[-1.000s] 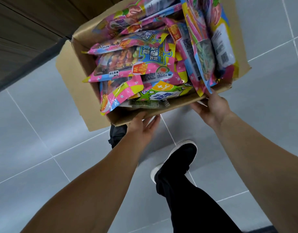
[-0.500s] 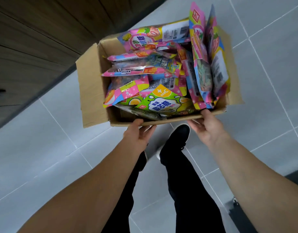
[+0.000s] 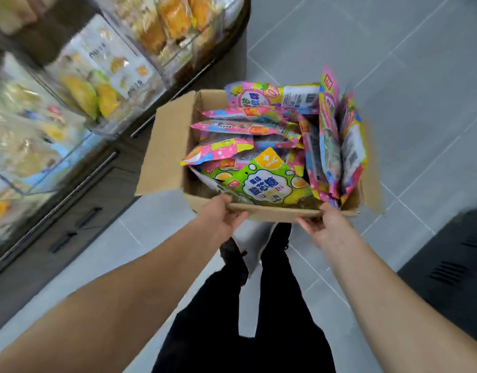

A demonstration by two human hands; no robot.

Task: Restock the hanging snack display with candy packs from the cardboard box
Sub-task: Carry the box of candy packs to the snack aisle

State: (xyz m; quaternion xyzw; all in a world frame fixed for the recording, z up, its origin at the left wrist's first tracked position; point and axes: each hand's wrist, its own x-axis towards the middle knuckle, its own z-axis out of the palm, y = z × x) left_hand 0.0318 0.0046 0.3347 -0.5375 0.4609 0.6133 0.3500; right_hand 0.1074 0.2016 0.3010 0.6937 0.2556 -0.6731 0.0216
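We have the cardboard box at centre frame, both hands gripping its near edge: left hand, right hand, fingers curled under. Candy packs fill it. We're carrying stock; next, we judge, set it down beside the blurred shelves upper left.

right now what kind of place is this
Most likely a small shop aisle: clear display bins of packaged snacks on the left, a cardboard box full of candy packs, and grey floor tiles.
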